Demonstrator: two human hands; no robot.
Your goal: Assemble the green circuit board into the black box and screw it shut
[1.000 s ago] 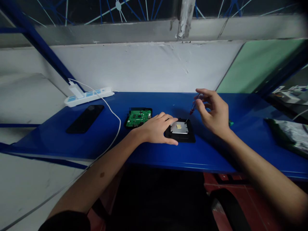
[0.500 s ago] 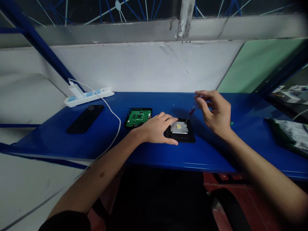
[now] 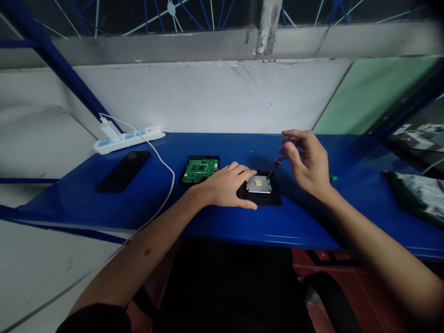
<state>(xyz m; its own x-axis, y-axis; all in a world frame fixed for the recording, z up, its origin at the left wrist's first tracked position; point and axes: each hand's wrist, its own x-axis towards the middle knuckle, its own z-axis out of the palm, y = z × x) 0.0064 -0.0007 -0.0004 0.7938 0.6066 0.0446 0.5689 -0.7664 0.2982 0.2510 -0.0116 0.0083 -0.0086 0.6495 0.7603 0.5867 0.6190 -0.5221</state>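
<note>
A black device base [image 3: 261, 198] with a silver metal plate [image 3: 258, 184] lies on the blue table [image 3: 215, 222]. My left hand [image 3: 227, 186] lies on the base's left edge with fingers and thumb wrapped round it. My right hand [image 3: 307, 161] pinches a thin red-handled screwdriver [image 3: 277, 159], whose tip rests on the plate's far right corner. A green circuit board [image 3: 200, 169] sits in a black tray just left of my left hand.
A black phone [image 3: 123, 171] lies at the left. Behind it a white power strip [image 3: 128, 138] sends a white cable [image 3: 166, 185] over the table's front edge. A dark plastic bag [image 3: 418, 192] lies at the right. A small green item [image 3: 333, 177] shows behind my right wrist.
My right hand's fingers have shifted slightly around the screwdriver handle, as if twisting it. The tip stays on the same corner. My left hand has not moved.
</note>
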